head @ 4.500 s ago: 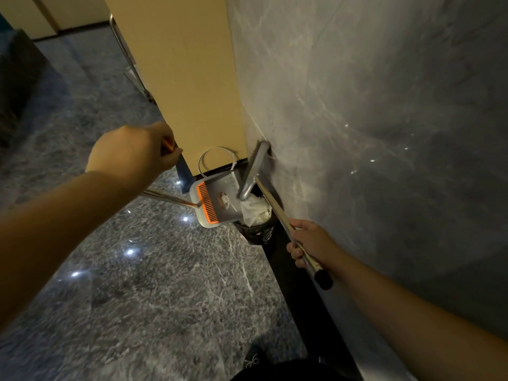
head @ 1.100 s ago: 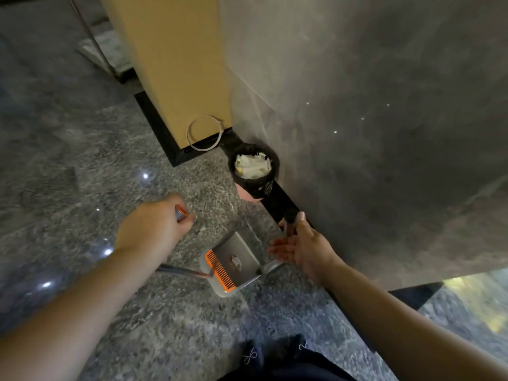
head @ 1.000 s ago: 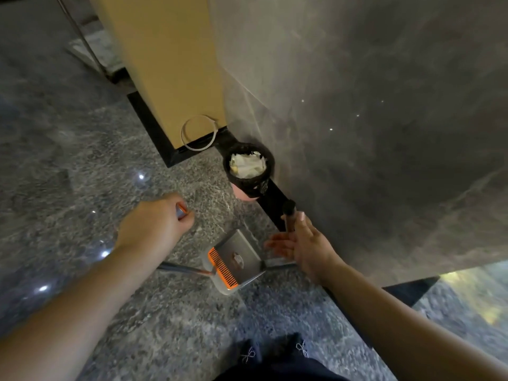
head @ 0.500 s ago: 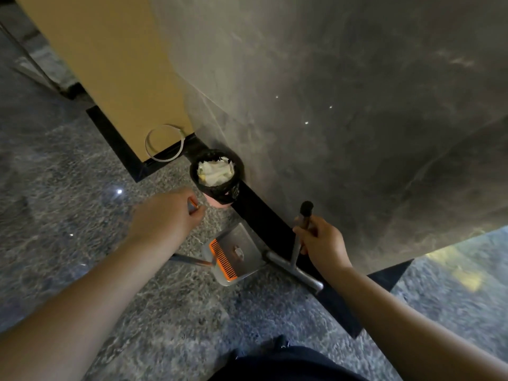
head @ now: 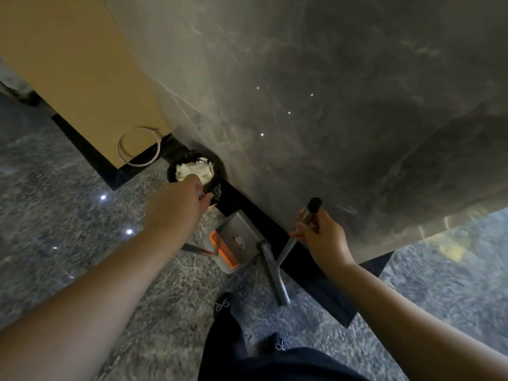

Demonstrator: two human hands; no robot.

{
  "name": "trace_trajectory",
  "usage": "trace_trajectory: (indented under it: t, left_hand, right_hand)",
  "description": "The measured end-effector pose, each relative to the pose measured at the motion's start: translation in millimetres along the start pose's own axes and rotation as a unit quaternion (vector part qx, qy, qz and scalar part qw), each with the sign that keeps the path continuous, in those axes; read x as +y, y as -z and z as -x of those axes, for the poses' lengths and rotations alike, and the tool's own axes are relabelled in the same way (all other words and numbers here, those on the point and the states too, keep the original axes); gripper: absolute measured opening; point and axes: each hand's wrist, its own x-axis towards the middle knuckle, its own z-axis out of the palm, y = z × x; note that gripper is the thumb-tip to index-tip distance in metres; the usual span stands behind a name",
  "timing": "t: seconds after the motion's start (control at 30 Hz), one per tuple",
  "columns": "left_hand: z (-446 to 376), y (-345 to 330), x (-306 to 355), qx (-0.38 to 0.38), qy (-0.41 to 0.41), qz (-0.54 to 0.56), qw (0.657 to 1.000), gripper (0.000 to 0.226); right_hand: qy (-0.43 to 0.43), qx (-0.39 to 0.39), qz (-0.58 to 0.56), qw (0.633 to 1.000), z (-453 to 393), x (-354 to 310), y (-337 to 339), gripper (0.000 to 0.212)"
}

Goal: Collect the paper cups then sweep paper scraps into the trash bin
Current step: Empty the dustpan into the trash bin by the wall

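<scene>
Hands number two in the head view, with one dustpan (head: 233, 244), one broom (head: 275, 273) and one trash bin (head: 217, 185) between them on the grey speckled floor (head: 68, 215). The left hand (head: 176, 209) is curled tight round the dustpan's handle, its knuckles covering the near rim of the bin. The right hand (head: 321, 237) is clamped on the broom's metal shaft just below the black end cap, which sticks up above the fist; the broom's grey head lies on the floor near the dark baseboard, just right of the dustpan.

Compared with half a second ago, the left hand has moved up toward the bin and now overlaps its rim, where before it sat clear of it on the near side. The broom head has swung round so that it points toward the near side instead of lying across. Four and a half seconds ago the dustpan was tipped over the bin; now it is down on the floor.

One scrap of paper (head: 238, 240) lies inside the dustpan, beyond its orange comb. The black trash bin, set against the grey marbled wall (head: 330, 105), is filled with crumpled white paper. A white ring (head: 138, 147) leans at the foot of the tan panel, far left of the bin. Two dark shoes show at the near edge.
</scene>
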Motion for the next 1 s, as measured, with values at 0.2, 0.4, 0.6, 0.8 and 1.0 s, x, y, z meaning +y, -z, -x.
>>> trace_trajectory:
  t: [0.2,0.4,0.6,0.8,1.0]
  left_hand:
    - [-36,-18,-2,-0.04,0.014,0.052,0.998,0.026]
    - [-77,-27,5,-0.079,0.014,0.06,0.995,0.021]
    - [-108,-41,10,-0.091,-0.006,0.097,0.991,0.013]
    - [-135,-66,17,-0.164,0.012,0.13,0.978,0.014]
    - [-159,-85,24,-0.216,-0.013,0.122,0.969,0.02]
  right_hand:
    - [0.005,0.063,-0.007,0.998,-22,-5,-1,0.014]
    - [-0.047,0.112,0.012,0.992,-53,-6,-6,0.01]
    - [-0.082,0.141,0.003,0.987,-85,-5,-18,0.018]
    - [-0.111,0.17,0.001,0.979,-117,-2,-22,0.012]
    - [-0.116,0.172,0.011,0.978,-147,-2,-24,0.023]
